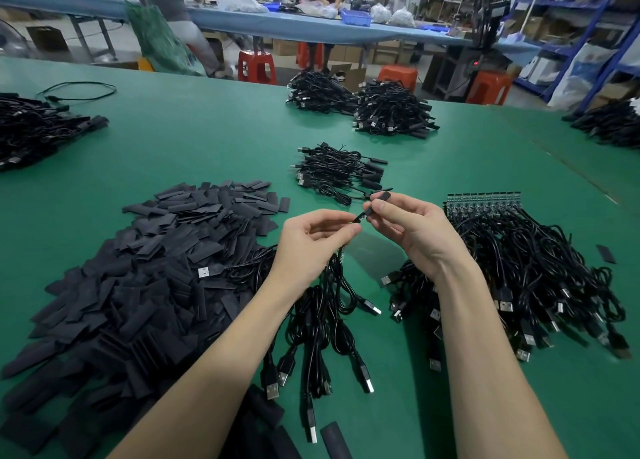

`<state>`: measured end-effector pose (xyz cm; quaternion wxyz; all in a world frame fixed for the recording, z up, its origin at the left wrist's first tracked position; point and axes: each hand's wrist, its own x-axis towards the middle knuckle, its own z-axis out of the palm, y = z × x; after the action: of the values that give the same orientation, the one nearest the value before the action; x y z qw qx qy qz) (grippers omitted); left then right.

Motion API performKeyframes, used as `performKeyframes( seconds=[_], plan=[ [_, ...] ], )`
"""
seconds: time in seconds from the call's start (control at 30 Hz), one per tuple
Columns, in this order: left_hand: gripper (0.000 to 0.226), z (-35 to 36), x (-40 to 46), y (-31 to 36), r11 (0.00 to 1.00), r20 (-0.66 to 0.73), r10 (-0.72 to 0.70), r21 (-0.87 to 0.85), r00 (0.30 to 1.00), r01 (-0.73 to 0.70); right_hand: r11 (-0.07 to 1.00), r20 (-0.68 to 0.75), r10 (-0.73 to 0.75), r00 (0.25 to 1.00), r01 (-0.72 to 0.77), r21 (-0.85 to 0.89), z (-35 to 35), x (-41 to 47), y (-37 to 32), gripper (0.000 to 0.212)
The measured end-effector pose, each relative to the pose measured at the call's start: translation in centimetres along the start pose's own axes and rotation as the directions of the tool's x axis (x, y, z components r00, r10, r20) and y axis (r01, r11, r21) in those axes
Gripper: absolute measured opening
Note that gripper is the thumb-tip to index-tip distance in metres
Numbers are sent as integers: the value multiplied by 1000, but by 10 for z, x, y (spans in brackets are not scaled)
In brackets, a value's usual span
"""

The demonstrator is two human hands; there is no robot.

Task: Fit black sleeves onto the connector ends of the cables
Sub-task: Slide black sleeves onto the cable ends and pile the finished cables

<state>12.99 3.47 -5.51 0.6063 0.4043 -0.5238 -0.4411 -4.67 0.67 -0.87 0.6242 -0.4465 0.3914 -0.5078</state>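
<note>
Centrally, in the head view, your right hand (408,230) pinches a flat matte black sleeve (377,204) while your left hand (311,240) grips a thin glossy cable (332,285) at its end, the two just meeting. Sleeved cables (341,174) lie beyond; bare cables (540,271) and loose sleeves (166,261) remain, so much is left.

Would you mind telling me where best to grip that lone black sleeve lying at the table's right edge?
Probably across its two long edges, coming straight down from above. The lone sleeve lies flat on the green table, apart from the cable pile, so a thumb-and-finger pinch has room on both sides.
</note>
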Motion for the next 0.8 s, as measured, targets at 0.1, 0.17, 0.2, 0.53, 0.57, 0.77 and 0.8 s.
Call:
performKeyframes(
  seconds=[0.1, 0.17, 0.2, 0.53, 0.57, 0.77, 0.8],
  plan=[
    [21, 1, 0, 1, 1000, -8, 3, -11, 1000, -3, 1000, 9, 28, 1000, -28, 11, 0, 0, 0, 14],
    [22, 1, 0, 0, 1000, 5, 7, -10, 1000, -7, 999, 19, 45, 999, -45, 9, 0, 0, -1, 16],
    [21, 1, 0, -1, 1000, 13, 6, -9, 1000, -6, 998, 24, 53, 998, -53, 14, 0, 0, -2, 15],
    [18, 0, 0, -4, 999, 38, 19, -27, 999, -18, 993, 38, 112, 993, -113, 25, 2, -1, -2, 24],
    [19, 0, 0, -4, 999, 40, 25, -32, 999, -24, 993, 49, 117, 992, -118, 22, 2, -2, -3, 24],
    [21, -1, 0, -2, 997, 38, 42, -61, 998, -40, 989, 97, 146, 985, -147, 7, 4, -4, 0, 16],
    [21, -1, 0, -3, 997, 35, 38, -63, 999, -36, 989, 105, 148, 983, -149, 2, 4, -5, 0, 15]
  ],
)
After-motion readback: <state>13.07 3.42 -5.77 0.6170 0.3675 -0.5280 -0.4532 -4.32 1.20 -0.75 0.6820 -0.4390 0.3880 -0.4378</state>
